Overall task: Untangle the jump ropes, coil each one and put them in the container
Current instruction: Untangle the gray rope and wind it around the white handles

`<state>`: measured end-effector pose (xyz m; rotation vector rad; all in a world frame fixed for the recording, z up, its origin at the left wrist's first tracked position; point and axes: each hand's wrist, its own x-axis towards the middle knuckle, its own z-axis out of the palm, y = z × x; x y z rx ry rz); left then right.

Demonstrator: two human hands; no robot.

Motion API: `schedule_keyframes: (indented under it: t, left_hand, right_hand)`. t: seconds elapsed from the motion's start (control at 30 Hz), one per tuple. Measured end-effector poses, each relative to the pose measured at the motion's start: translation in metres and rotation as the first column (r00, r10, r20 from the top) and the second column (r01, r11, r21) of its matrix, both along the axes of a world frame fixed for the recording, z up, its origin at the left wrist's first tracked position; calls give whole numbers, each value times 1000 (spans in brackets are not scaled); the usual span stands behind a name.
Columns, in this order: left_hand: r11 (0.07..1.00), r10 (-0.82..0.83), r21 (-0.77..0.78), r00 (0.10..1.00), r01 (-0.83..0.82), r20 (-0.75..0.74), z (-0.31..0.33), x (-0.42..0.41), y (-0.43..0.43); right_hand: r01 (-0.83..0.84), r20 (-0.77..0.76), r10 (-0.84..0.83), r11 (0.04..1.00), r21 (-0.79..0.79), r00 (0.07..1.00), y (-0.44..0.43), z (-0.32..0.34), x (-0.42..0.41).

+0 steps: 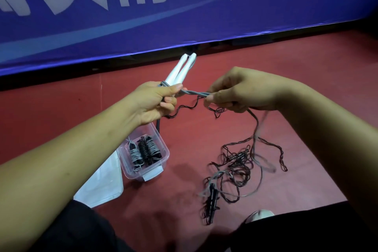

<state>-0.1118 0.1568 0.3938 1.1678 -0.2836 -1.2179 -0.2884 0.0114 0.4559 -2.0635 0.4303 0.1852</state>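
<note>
Red floor (194,133) (blue lettered banner (184,26) behind) bears tangled ropes (238,158).

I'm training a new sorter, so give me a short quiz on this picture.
1. True or false: the left hand holds two white handles.
2. The right hand pinches: A) grey rope, B) a ball, C) a towel.
3. Fill in: coiled ropes already lie in the ____.
Key: 1 true; 2 A; 3 container.
</note>
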Motion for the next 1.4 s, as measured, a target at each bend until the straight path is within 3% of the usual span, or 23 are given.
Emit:
schedule_keyframes:
  t: [0.17,0.23,0.4,0.53,0.67,0.93,1.0,1.07,1.2,1.27,1.4]
  left_hand:
    - [994,-87,65,994,82,67,0,0,0]
    - [981,-183,102,969,167,167,0,-1,1]
    - [895,-443,313,712,317,545,1,-11,7]
    - [790,-613,467,486,398,623,5,-22,11]
    - [736,-669,554,297,389,681,11,-36,10]
    - [647,-697,472,214,599,684,17,-48,20]
    - [658,-673,377,286,652,682,18,-53,22]
    - [743,-592,211,476,635,651,19,-53,22]
    - [914,-335,-51,819,402,466,16,-41,16]
    - [944,-258,-109,900,313,350,15,-35,13]
    - [981,-121,-120,960,155,254,15,-22,10]
  right_hand:
    - [-22,67,30,994,-105,997,5,12,-6]
    - [-6,95,19,992,-129,995,2,15,-7]
    - [10,114,14,978,-208,993,1,16,-7]
    - [-30,117,77,932,-361,990,2,16,-4]
    - [-62,132,133,896,-440,982,-1,11,-1]
    - [16,196,47,952,-307,979,-14,-12,8]
    - [23,209,30,970,-243,978,-16,-20,9]
    - [24,227,20,982,-189,974,-21,-29,6]
    - [67,227,-70,998,22,971,-26,-44,4]
    - [53,163,-72,991,119,984,-22,-49,7]
    - [29,77,-41,989,147,996,-23,-48,4]
